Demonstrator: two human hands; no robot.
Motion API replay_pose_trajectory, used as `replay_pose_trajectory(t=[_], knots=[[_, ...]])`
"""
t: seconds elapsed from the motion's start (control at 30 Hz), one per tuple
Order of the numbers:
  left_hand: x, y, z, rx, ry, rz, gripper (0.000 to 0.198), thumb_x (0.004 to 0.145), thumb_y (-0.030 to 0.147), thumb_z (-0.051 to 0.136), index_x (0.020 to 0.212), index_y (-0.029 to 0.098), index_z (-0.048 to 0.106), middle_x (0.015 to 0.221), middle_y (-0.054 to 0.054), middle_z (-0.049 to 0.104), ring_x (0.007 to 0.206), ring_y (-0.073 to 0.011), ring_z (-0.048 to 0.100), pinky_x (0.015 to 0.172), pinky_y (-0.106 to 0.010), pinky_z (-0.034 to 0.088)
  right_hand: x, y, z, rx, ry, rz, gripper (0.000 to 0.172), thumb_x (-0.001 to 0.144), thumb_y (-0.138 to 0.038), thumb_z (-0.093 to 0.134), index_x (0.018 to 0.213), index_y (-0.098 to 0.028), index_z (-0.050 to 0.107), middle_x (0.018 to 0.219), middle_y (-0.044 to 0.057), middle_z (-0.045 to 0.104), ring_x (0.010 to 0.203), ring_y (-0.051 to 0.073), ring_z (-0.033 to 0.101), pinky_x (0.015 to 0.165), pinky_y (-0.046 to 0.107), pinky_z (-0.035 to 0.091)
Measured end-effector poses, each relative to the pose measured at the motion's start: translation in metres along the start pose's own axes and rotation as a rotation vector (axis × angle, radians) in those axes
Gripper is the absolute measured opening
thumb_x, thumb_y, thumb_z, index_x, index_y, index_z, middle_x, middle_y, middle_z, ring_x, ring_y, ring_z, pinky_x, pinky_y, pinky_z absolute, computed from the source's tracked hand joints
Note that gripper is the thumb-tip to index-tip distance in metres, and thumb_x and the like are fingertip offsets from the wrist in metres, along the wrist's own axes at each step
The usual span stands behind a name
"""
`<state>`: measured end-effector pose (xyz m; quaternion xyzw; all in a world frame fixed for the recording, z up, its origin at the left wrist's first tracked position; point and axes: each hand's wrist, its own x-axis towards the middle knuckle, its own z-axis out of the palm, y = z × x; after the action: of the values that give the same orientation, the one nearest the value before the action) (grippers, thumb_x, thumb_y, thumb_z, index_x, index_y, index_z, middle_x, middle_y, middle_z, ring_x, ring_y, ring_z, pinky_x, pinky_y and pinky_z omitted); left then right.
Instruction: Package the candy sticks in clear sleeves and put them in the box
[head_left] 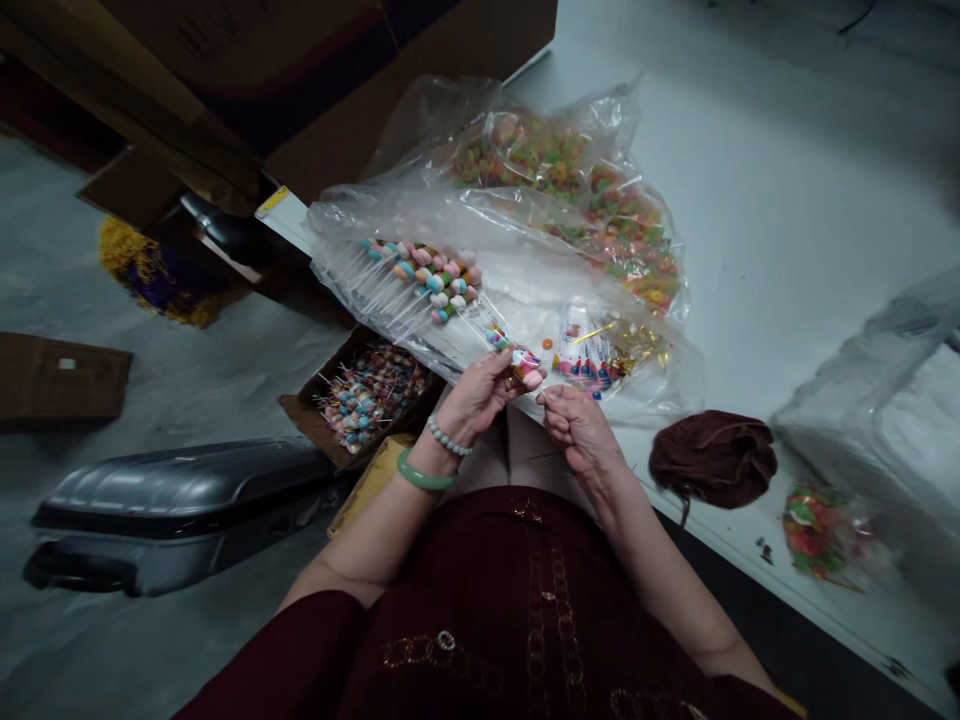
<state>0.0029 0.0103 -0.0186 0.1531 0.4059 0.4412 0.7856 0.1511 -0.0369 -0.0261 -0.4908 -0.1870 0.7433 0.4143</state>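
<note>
Grey hard-shell suitcase [180, 495], crumpled brown cloth [712, 458]

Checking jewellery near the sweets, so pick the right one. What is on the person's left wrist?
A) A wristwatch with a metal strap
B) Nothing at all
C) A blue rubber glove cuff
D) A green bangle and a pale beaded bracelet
D. The left hand, which holds pink-topped candy, has a green bangle and a pale beaded bracelet around its wrist.

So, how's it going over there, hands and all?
Left hand holding pastel candy lollipop on white stick; right hand pinching at fingertips, item unclear. Clear plastic bag of lollipops just ahead.
</note>
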Motion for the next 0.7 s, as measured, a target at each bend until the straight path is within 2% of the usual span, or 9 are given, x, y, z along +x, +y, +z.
replay_pose_trajectory(t=[0.1, 0.17, 0.27, 0.37, 0.43, 0.53, 0.6, 0.7], knots=[[0.001, 0.010, -0.006, -0.008, 0.041, 0.045, 0.020, 0.077, 0.020, 0.072, 0.094, 0.013, 0.063, 0.086, -0.005, 0.071, 0.069, -0.0141, 0.068, 0.067, -0.026, 0.055, -0.001, 0.003, -0.005, -0.192, 0.031, -0.061, 0.021, 0.071, -0.037, 0.068, 0.075, -0.018, 0.061, 0.045, -0.009, 0.037, 0.039, 0.005, 0.023, 0.038, 0.019, 0.013], [0.002, 0.013, -0.008, -0.005, 0.080, 0.084, 0.025, 0.075, 0.021, 0.074, 0.097, 0.015, 0.063, 0.088, -0.004, 0.071, 0.068, -0.0142, 0.068, 0.063, -0.026, 0.055, -0.001, 0.007, -0.007, -0.399, 0.051, -0.161, 0.020, 0.077, -0.040, 0.061, 0.076, -0.019, 0.060, 0.047, -0.007, 0.042, 0.041, 0.008, 0.031, 0.041, 0.020, 0.020], [0.005, 0.012, -0.006, 0.036, 0.148, 0.104, 0.025, 0.073, 0.024, 0.077, 0.091, 0.015, 0.062, 0.081, -0.003, 0.070, 0.063, -0.0127, 0.065, 0.057, -0.024, 0.052, -0.003, 0.013, -0.006, -0.872, 0.225, -0.460, 0.018, 0.082, -0.039, 0.057, 0.084, -0.021, 0.062, 0.055, -0.004, 0.052, 0.050, 0.012, 0.045, 0.051, 0.024, 0.031], [0.007, 0.006, -0.002, 0.062, 0.175, 0.091, 0.025, 0.072, 0.028, 0.078, 0.083, 0.013, 0.061, 0.076, -0.003, 0.069, 0.060, -0.0112, 0.064, 0.055, -0.022, 0.051, -0.005, 0.015, -0.003, -1.347, 0.430, -0.766, 0.020, 0.088, -0.038, 0.056, 0.086, -0.021, 0.065, 0.063, 0.001, 0.062, 0.057, 0.014, 0.052, 0.057, 0.026, 0.030], [0.008, 0.002, 0.000, 0.068, 0.170, 0.065, 0.026, 0.072, 0.029, 0.078, 0.080, 0.012, 0.061, 0.072, -0.002, 0.067, 0.059, -0.0112, 0.063, 0.055, -0.022, 0.051, -0.006, 0.015, -0.001, -1.507, 0.469, -0.883, 0.028, 0.095, -0.038, 0.050, 0.081, -0.020, 0.066, 0.063, 0.003, 0.064, 0.055, 0.013, 0.052, 0.057, 0.028, 0.028], [0.007, 0.000, 0.001, 0.055, 0.159, 0.036, 0.027, 0.069, 0.028, 0.080, 0.080, 0.013, 0.060, 0.070, -0.001, 0.066, 0.059, -0.0113, 0.064, 0.056, -0.022, 0.052, -0.005, 0.013, -0.002, -1.502, 0.515, -0.883, 0.035, 0.098, -0.038, 0.045, 0.079, -0.020, 0.068, 0.061, 0.002, 0.064, 0.053, 0.013, 0.051, 0.057, 0.028, 0.027], [0.006, -0.001, 0.001, 0.056, 0.139, 0.043, 0.030, 0.068, 0.029, 0.081, 0.081, 0.013, 0.060, 0.070, 0.000, 0.066, 0.061, -0.0112, 0.064, 0.058, -0.023, 0.053, -0.003, 0.011, -0.003, -1.388, 0.540, -0.781, 0.035, 0.098, -0.040, 0.046, 0.081, -0.021, 0.070, 0.061, 0.001, 0.064, 0.053, 0.013, 0.051, 0.057, 0.027, 0.028], [0.004, -0.003, 0.002, 0.075, 0.110, 0.088, 0.035, 0.065, 0.031, 0.084, 0.083, 0.014, 0.060, 0.071, 0.002, 0.065, 0.062, -0.0109, 0.064, 0.061, -0.024, 0.054, 0.000, 0.007, -0.006, -1.192, 0.502, -0.616, 0.032, 0.095, -0.043, 0.050, 0.079, -0.024, 0.070, 0.061, -0.002, 0.063, 0.057, 0.013, 0.052, 0.058, 0.025, 0.029]])
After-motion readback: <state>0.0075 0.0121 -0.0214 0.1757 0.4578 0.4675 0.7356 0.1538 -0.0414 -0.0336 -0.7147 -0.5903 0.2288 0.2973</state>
